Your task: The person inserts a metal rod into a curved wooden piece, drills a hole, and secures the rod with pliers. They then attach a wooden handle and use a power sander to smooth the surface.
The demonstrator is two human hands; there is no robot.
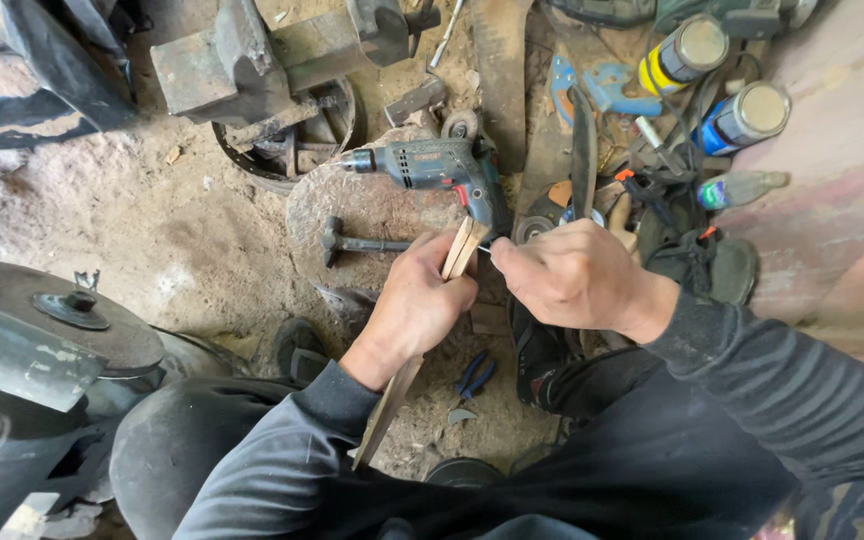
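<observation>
Over a dusty dirt floor (152, 220) strewn with tools, a long, flat pale wooden handle piece (460, 250) that looks split or doubled at its upper end is held upright-slanting between the person's knees, its lower end running down past the left forearm toward the lap. The left hand (417, 300) is clamped round the wood just below its top, fingers wrapped tight. The right hand (572, 272) is closed in a fist just beside that top end, pinching what appears to be a thin metal pin or nail (484, 249) against the wood; the thing itself is too small to tell for sure. The two hands sit close together, almost touching.

Judging from this grip, the step goes best if the left hand keeps the two wooden faces pressed flush so they cannot slide, while the right hand keeps the thin piece square to the wood rather than angled, and fingertips stay clear of the point.

Just behind the hands, a teal and black electric hand drill (442, 165) lies on a flat round stone (372, 205), with a small dark steel hammer (352, 243) beside it. Below the hands, blue-handled pliers (472, 378) lie on the ground. Further back stands a heavy grey iron anvil (222, 65). To the right are a yellow-banded spray can (682, 52), a blue spray can (742, 117) and dark sandals (702, 262). At far left sits a dark round metal machine with a disc top (52, 320).
</observation>
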